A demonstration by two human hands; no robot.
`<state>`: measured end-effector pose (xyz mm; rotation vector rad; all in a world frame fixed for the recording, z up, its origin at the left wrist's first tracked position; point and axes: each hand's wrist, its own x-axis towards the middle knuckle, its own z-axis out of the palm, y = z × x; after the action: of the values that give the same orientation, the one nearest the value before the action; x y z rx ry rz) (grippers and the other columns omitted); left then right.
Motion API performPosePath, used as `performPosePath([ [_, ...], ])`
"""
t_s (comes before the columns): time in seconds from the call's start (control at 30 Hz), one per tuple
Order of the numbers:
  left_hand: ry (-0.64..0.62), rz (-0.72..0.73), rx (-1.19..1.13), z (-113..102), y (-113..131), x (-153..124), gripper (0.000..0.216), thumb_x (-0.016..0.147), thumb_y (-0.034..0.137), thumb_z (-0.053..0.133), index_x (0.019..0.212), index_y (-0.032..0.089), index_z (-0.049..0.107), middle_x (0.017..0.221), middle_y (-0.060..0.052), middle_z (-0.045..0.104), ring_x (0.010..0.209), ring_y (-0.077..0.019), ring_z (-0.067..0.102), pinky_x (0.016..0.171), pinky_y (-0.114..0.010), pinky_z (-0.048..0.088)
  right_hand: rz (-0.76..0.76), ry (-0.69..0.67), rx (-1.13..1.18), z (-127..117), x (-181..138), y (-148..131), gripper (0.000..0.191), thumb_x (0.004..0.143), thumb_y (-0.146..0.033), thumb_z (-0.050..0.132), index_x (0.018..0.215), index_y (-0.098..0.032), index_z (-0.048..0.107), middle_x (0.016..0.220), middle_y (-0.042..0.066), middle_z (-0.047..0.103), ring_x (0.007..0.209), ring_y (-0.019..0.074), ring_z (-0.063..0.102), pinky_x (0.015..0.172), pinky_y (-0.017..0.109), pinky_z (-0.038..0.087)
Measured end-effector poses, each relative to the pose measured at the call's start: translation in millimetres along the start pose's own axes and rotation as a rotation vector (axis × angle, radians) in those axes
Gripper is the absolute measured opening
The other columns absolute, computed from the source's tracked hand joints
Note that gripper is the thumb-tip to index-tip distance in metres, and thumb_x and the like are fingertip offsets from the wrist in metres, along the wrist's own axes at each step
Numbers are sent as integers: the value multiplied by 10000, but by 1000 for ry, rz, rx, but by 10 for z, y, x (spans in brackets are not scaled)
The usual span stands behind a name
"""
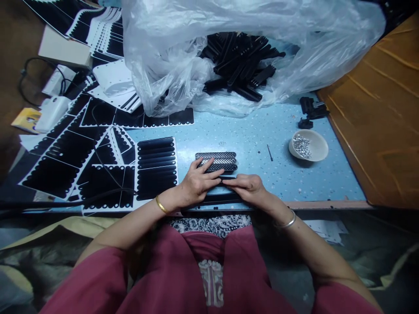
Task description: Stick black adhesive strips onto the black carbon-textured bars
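My left hand (197, 183) has its fingers stretched and apart. Some of them lie against a stack of black patterned strips (216, 161), and others reach toward my right hand. With its fingers closed, my right hand (248, 185) pinches a narrow black strip (227, 178), which is partly covered by the fingers of both hands. Below the hands, along the table's front edge, lies a long black bar (221, 199); its left part is hidden by my left hand.
A large clear plastic bag (163, 69) full of black plastic pieces (242, 63) stands behind. Black adhesive sheets (156, 168) spread over the left side. At right are a white bowl (316, 146) of small metal parts, black parts (312, 109) and a thin black pin (269, 152).
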<state>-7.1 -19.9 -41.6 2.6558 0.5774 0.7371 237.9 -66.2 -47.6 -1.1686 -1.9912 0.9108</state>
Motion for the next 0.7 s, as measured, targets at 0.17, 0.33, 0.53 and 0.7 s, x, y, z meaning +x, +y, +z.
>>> performPosePath([
  [0.17,-33,-38,-21,18,-3,9,387,742,39,533,1019,228,726,1265,-88,658,1400,-339,370,1059,-623,276,64,-15,76,-39,45,-28,213,843,-187,576,831,-230,784,618,-7,643,516,81,552,507,205,452],
  [0.33,27,-86,-47,-176,71,56,306,781,71,552,971,226,735,1259,-96,661,1346,-343,451,1045,-617,325,170,151,-9,-170,-52,-164,134,803,-311,699,843,-194,749,626,-4,647,528,104,562,505,226,455],
  [0.53,324,-249,-63,-778,232,-144,259,846,127,606,1073,203,706,1152,-114,717,1094,-255,674,905,-420,534,-72,148,-362,3,-340,-485,249,844,-363,686,989,-163,715,615,19,597,543,135,522,526,277,416],
  [0.7,450,-427,55,-985,461,-586,217,833,146,646,1029,203,717,960,-61,762,838,-205,727,732,-313,574,-61,329,-439,154,-247,-479,287,837,-393,694,999,-155,703,591,17,582,532,139,514,523,283,411],
])
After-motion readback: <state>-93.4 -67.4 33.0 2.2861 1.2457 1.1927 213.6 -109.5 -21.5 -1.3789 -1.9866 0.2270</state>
